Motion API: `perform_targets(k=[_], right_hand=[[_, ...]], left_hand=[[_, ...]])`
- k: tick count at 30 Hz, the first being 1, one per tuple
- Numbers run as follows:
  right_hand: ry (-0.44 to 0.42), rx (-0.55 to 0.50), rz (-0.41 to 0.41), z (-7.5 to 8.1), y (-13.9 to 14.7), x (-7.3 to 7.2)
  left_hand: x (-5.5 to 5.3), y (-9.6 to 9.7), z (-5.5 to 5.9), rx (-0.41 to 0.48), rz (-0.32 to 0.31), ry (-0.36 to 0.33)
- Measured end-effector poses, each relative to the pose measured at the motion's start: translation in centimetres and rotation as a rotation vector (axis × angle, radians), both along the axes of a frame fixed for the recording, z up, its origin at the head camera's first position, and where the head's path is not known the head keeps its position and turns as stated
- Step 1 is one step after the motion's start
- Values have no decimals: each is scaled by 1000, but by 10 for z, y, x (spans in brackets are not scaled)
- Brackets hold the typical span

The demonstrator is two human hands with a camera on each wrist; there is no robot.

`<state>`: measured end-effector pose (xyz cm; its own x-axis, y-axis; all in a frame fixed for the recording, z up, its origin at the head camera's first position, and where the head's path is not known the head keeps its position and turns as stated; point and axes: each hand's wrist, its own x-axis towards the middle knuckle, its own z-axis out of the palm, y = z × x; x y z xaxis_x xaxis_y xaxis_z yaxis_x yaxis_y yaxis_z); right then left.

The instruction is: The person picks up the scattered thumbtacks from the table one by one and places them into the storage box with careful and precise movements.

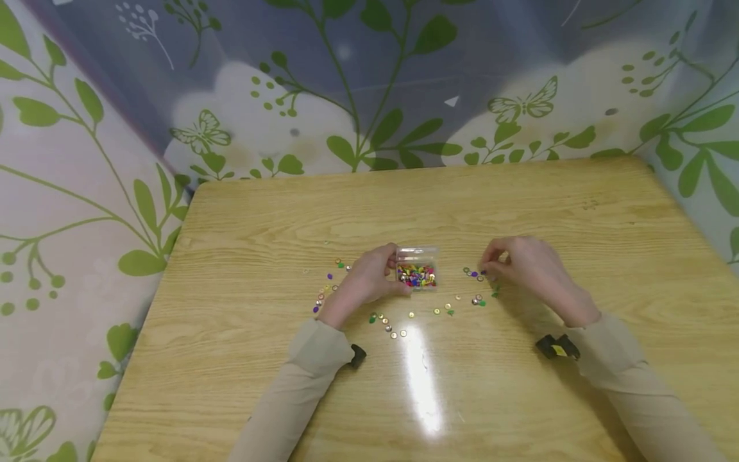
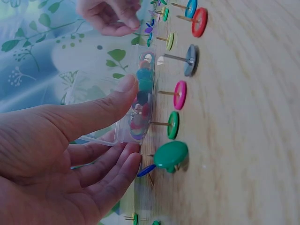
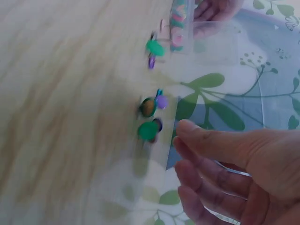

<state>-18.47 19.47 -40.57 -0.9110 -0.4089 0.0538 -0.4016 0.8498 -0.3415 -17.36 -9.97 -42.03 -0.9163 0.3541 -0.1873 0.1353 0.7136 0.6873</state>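
Gripped between thumb and fingers of my left hand (image 1: 369, 276) is a small clear plastic box (image 1: 417, 288), its hinged lid tipped back. Many colourful thumbtacks (image 1: 417, 276) fill it. To the right, my right hand (image 1: 528, 266) hovers low over a loose group of tacks, its thumb and index fingertips close together. A dark purple tack (image 1: 484, 272) shows at those fingertips in the head view. In the right wrist view no tack is visible between them, and a green tack (image 3: 148, 131) lies just beyond the thumb.
Loose tacks are scattered on the wooden table (image 1: 231, 385) left of the box, in front of it and to its right. Several stand point up, such as a pink tack (image 2: 180, 95). A leaf-patterned curtain (image 1: 369, 83) hangs behind the table's far edge.
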Motion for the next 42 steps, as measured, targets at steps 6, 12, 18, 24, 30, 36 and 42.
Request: perform_targets(k=[6,12,18,24,30,36,42], right_hand=[[80,-17,28,5,-21,6],[147,-88,95,0,-44,13],[173,-146,115,-3,-58,14],[155,-197,111,1,-63,13],[123,-139,128,-1,-64,12],[132,-136,115,0,-59,12],[128,-114,67,9,-44,12]], left_hand=[[0,0,0,8,-4,-2],[0,0,0,9,-3,-1],[0,1,0,17,-3,4],[0,1,1,10,-5,4],[-1,1,0,6,-6,4],[0,0,1,14,1,-1],[1,1,2,4,8,-10]])
